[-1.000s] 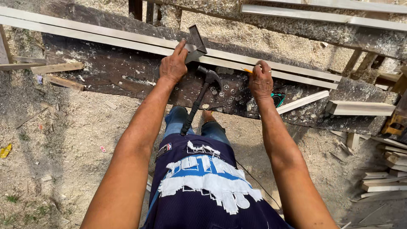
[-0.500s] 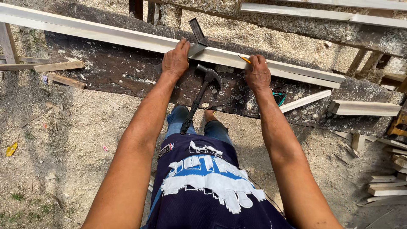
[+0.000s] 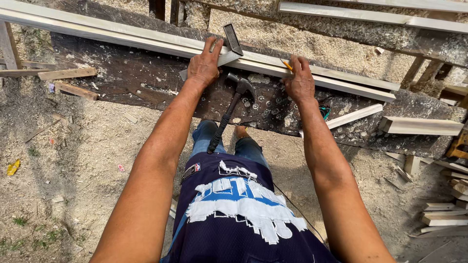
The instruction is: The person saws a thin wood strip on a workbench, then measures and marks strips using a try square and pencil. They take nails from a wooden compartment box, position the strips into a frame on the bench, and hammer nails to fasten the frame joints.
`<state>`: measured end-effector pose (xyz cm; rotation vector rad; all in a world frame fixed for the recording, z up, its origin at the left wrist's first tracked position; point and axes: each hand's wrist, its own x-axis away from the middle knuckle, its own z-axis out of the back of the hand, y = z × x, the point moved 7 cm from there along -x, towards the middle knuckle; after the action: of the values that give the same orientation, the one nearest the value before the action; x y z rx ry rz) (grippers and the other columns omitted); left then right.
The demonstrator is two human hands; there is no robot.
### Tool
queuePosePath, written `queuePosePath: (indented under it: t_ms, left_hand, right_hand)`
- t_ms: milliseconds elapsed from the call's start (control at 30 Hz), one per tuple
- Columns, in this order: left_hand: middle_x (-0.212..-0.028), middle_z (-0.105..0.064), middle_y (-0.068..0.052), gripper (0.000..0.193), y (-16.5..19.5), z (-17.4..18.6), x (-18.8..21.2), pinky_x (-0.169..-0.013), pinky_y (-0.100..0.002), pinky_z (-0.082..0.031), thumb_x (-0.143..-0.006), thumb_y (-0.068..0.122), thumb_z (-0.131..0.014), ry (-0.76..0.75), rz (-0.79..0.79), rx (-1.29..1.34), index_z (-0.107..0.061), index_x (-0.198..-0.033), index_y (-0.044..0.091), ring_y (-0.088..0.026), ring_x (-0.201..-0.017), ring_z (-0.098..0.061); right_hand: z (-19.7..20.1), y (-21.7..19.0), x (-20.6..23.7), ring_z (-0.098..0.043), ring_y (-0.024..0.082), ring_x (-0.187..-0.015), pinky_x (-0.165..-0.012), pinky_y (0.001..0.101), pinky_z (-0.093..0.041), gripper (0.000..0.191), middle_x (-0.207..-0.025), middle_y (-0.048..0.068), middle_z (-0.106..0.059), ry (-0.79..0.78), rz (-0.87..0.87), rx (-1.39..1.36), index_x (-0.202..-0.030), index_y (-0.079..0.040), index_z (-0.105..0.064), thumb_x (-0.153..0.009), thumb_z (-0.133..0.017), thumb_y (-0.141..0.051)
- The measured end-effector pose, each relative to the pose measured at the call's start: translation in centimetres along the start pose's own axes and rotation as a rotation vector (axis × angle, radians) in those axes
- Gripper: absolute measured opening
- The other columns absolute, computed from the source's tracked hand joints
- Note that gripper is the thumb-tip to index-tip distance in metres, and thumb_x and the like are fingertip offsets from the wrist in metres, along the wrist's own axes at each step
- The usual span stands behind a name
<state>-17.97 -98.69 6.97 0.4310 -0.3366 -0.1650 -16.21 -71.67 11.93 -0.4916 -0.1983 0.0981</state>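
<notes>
Both hands have settled onto the long wooden strip (image 3: pixel 146 41): left hand (image 3: pixel 204 65) flat at eleven o'clock beside the square (image 3: pixel 233 39), right hand (image 3: pixel 298 83) gripping a pencil (image 3: pixel 286 65) at one o'clock, marking apparently underway.

Left hand (image 3: pixel 204 65) pressed flat on a pale wooden strip (image 3: pixel 146 41) beside a try square (image 3: pixel 232 40). Right hand (image 3: pixel 298 83) gripping a yellow pencil (image 3: pixel 287 65) against that strip. Hammer (image 3: pixel 229 112) hanging over the dark workbench's (image 3: pixel 122 78) near edge.

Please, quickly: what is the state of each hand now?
Left hand: open, pressing flat on the long pale wooden strip.
Right hand: closed on a yellow pencil.
</notes>
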Motion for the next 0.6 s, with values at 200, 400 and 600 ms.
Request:
queuePosePath:
  t_ms: [200,400,600]
  left_hand:
    - [-0.141,-0.054,-0.005,0.085,-0.42,-0.42,-0.86,-0.081,-0.047,-0.059,-0.067,0.012,-0.092,0.001,-0.076,-0.048,-0.054,-0.143,0.015,-0.037,-0.092,-0.072]
    - [-0.134,-0.059,-0.007,0.075,-0.28,-0.02,-0.58,-0.082,-0.048,-0.059,-0.069,0.01,-0.088,0.014,-0.108,-0.012,-0.059,-0.138,0.013,-0.038,-0.09,-0.072]
    - [-0.127,-0.059,-0.008,0.056,-0.39,-0.1,-1.11,-0.083,-0.047,-0.059,-0.078,0.016,-0.086,-0.041,-0.054,-0.001,-0.062,-0.129,0.014,-0.037,-0.092,-0.072]
  right_hand:
    - [-0.88,0.95,-0.06,-0.063,0.035,-0.12,-0.099,0.0424,-0.054,0.07,-0.138,0.012,-0.057,-0.042,-0.013,0.008,-0.139,-0.011,-0.06,-0.076,-0.089,-0.007]
    - [-0.27,1.12,-0.27,-0.065,0.035,-0.116,-0.097,0.0421,-0.054,0.061,-0.132,0.013,-0.061,-0.05,0.014,-0.034,-0.133,-0.008,-0.065,-0.077,-0.088,-0.008]
    - [-0.27,0.9,-0.9,-0.065,0.034,-0.114,-0.097,0.0413,-0.054,0.054,-0.129,0.013,-0.062,-0.097,-0.006,-0.003,-0.127,-0.008,-0.068,-0.077,-0.088,-0.009]
